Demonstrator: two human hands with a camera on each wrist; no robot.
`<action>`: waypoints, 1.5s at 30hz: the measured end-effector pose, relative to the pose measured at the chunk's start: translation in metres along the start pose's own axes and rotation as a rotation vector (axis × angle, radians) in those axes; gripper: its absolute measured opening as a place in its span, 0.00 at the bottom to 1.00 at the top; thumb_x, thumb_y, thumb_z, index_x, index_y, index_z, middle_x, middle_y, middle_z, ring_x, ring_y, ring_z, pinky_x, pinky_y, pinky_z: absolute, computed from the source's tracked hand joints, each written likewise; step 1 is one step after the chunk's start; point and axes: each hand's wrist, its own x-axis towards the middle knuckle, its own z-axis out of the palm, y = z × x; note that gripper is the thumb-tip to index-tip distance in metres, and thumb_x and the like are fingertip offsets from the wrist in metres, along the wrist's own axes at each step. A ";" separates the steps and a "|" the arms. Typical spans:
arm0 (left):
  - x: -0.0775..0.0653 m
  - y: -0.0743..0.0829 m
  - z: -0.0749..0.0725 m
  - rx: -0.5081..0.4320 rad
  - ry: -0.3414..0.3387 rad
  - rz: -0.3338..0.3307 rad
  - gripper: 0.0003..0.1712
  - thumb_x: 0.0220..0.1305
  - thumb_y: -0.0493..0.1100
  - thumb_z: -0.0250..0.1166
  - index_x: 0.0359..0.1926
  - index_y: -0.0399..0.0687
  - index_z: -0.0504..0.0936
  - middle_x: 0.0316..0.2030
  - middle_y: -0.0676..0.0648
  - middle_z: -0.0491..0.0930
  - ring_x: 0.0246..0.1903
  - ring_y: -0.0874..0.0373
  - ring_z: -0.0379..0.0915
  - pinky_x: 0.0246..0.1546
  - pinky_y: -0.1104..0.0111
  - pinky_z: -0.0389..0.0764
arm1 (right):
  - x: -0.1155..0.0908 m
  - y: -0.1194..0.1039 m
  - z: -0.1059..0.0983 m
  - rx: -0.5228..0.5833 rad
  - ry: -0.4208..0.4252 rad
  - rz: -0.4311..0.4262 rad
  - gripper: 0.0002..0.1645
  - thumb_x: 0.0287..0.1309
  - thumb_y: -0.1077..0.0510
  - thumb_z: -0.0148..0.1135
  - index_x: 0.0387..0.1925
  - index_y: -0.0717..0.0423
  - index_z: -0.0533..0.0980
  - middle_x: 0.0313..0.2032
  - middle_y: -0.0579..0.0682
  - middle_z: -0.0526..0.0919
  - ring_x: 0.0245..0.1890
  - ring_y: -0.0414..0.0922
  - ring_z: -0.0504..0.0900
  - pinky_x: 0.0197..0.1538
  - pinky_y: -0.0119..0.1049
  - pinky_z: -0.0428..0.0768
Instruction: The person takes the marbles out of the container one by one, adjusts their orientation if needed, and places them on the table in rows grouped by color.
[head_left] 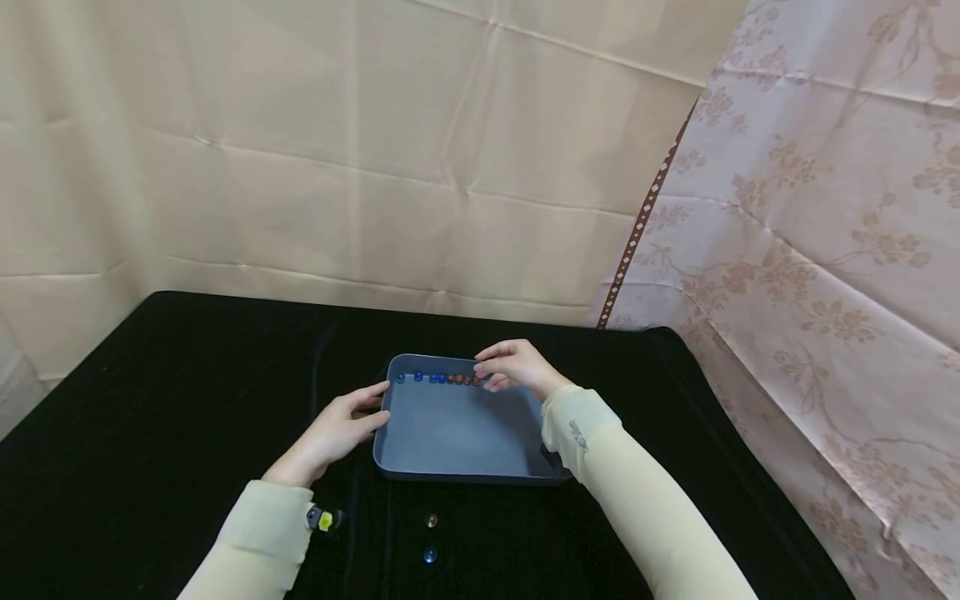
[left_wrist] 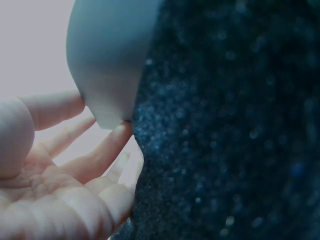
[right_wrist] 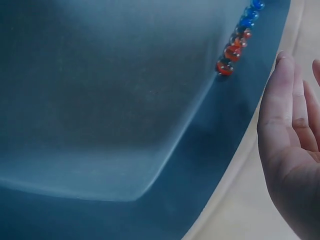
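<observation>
A grey-blue tray [head_left: 457, 425] lies on the black cloth. Along its far inside wall runs a row of glass marbles: blue marbles [head_left: 418, 377] on the left, the leftmost spaced apart, then orange-red marbles [head_left: 459, 379] close together. My left hand [head_left: 333, 429] touches the tray's left outer wall with spread fingertips; the left wrist view shows these fingers [left_wrist: 107, 150] against the wall. Over the far rim, at the row's right end, is my right hand [head_left: 521, 367]. Its fingers [right_wrist: 282, 95] look fairly straight in the right wrist view, with no marble visible among them.
Two loose marbles lie on the cloth in front of the tray, an orange-brown marble [head_left: 431, 520] and a blue marble [head_left: 430, 554]. Behind the table hangs a cream curtain [head_left: 315, 167]. A floral curtain [head_left: 825, 250] hangs on the right.
</observation>
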 end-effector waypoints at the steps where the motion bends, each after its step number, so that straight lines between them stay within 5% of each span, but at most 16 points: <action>1: 0.000 0.000 0.000 -0.001 -0.001 0.000 0.31 0.74 0.41 0.54 0.74 0.42 0.61 0.63 0.30 0.70 0.55 0.43 0.77 0.54 0.54 0.83 | 0.001 0.001 0.000 -0.003 0.000 0.007 0.20 0.64 0.61 0.62 0.54 0.68 0.77 0.44 0.62 0.87 0.28 0.41 0.86 0.41 0.37 0.88; 11: -0.001 0.001 -0.002 -0.005 -0.006 0.008 0.31 0.74 0.42 0.54 0.74 0.43 0.61 0.64 0.29 0.69 0.56 0.42 0.77 0.55 0.54 0.83 | 0.010 0.004 0.006 -0.056 0.025 0.041 0.18 0.61 0.61 0.66 0.50 0.66 0.80 0.42 0.64 0.87 0.25 0.41 0.84 0.37 0.35 0.87; 26: 0.000 0.001 -0.001 -0.001 -0.001 0.019 0.31 0.74 0.42 0.54 0.74 0.43 0.61 0.64 0.29 0.69 0.56 0.42 0.76 0.55 0.54 0.83 | 0.021 0.019 0.006 -0.039 0.038 0.114 0.16 0.58 0.65 0.67 0.48 0.68 0.81 0.32 0.54 0.88 0.21 0.40 0.82 0.32 0.31 0.86; 45: -0.001 0.001 -0.001 0.001 -0.002 0.010 0.31 0.74 0.41 0.54 0.74 0.42 0.61 0.65 0.29 0.69 0.56 0.41 0.76 0.54 0.54 0.83 | 0.024 0.029 0.013 -0.047 0.053 0.123 0.13 0.58 0.65 0.68 0.45 0.66 0.83 0.33 0.54 0.89 0.22 0.39 0.81 0.31 0.29 0.84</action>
